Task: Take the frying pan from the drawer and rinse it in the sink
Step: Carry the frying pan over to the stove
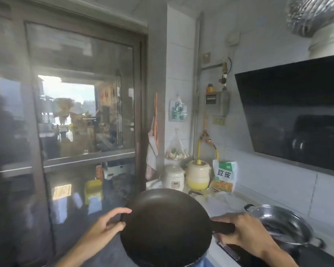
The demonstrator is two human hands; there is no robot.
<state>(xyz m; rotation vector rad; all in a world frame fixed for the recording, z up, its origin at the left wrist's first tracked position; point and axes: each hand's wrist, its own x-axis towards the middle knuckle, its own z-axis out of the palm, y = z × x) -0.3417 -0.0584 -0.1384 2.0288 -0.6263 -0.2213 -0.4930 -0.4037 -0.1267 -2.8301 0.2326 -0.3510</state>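
A dark round frying pan [166,226] is held up in front of me at the bottom centre, its inside facing the camera. My right hand [243,234] is wrapped around the pan's dark handle on the right side. My left hand [106,226] holds the pan's left rim, thumb and fingers pinching the edge. The sink and the drawer are out of view.
A steel pot [283,224] sits on the black hob at the right, under a dark range hood [297,116]. On the white counter behind the pan stand a small rice cooker [173,177], a cream-and-yellow jar [198,175] and a food bag [225,176]. A glass sliding door [81,120] fills the left.
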